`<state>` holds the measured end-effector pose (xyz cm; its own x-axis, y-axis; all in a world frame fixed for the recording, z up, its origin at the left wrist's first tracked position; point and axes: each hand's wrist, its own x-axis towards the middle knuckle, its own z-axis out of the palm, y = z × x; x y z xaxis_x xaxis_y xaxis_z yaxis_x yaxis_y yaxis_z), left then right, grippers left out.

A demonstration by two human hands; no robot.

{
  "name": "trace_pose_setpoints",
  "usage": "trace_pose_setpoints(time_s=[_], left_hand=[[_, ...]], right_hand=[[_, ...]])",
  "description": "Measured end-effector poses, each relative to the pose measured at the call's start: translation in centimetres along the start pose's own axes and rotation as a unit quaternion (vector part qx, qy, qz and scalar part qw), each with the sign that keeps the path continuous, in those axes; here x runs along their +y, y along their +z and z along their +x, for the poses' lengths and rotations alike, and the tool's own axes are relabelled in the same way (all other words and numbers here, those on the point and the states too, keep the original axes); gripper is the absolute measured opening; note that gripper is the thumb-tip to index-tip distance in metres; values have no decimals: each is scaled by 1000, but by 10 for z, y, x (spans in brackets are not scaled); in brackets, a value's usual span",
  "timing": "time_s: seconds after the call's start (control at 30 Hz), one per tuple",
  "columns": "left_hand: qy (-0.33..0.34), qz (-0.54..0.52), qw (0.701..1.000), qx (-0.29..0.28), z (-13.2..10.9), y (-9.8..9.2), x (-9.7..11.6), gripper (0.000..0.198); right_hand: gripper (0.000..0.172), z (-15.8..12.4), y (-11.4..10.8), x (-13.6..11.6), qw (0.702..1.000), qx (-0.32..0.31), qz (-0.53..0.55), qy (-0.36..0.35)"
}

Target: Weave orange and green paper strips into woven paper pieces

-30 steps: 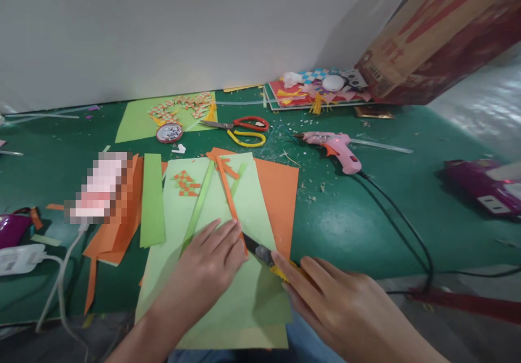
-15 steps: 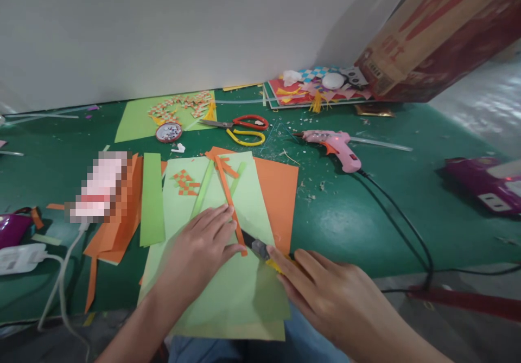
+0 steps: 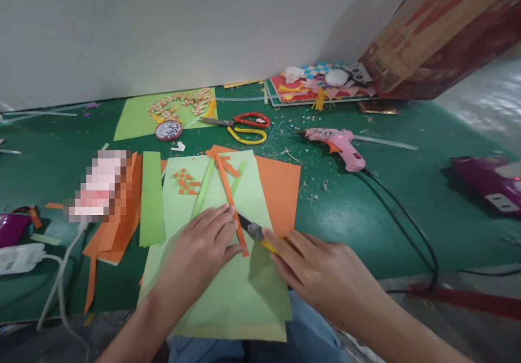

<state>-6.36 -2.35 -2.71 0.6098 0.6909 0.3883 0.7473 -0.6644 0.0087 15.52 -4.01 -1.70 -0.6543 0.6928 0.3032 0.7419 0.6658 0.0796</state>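
Observation:
A narrow orange paper strip [image 3: 229, 185] lies slantwise on a pale green sheet [image 3: 240, 298]. My left hand [image 3: 211, 235] holds the strip down, with fingertips and thumb along its lower part. In my right hand [image 3: 313, 260] is a utility knife [image 3: 255, 231] with a yellow handle, gripped low over the sheet. Its dark blade points up and left, and the tip meets the strip beside my left fingertips. Further up the sheet are a small woven orange-and-green piece [image 3: 187, 183] and green strips [image 3: 204, 185].
Scissors [image 3: 248, 127] with red and yellow handles lie beyond the sheets. A pink glue gun [image 3: 342, 145] sits to the right, its black cord trailing off the table edge. Folded orange paper [image 3: 122, 211] and a green strip stack [image 3: 151, 200] are at left. A paper bag [image 3: 431, 43] stands back right.
My right hand has moved the knife slightly up and left, so its blade tip is nearer my left fingertips. My left hand stays on the strip.

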Motion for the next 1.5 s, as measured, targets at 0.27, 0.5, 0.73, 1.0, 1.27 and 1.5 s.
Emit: trace_pose_setpoints(time_s=[0.27, 0.5, 0.73, 1.0, 1.27, 1.5], left_hand=[[8, 19, 1000, 8, 0, 1, 0, 34], [-8, -11, 1000, 9, -1, 1, 0, 33], [-50, -9, 999, 11, 4, -4, -11, 28], [-4, 32, 999, -15, 4, 0, -13, 30], [-1, 71, 997, -16, 1, -2, -19, 28], [7, 43, 999, -22, 2, -3, -20, 41]], right_hand=[[29, 9, 3, 5, 1000, -24, -2, 19], [29, 11, 4, 5, 999, -28, 3, 24], [30, 4, 2, 6, 1000, -21, -14, -2], [29, 0, 2, 6, 999, -36, -7, 3], [32, 2, 3, 5, 1000, -30, -4, -4], [31, -2, 1, 6, 999, -32, 25, -19]])
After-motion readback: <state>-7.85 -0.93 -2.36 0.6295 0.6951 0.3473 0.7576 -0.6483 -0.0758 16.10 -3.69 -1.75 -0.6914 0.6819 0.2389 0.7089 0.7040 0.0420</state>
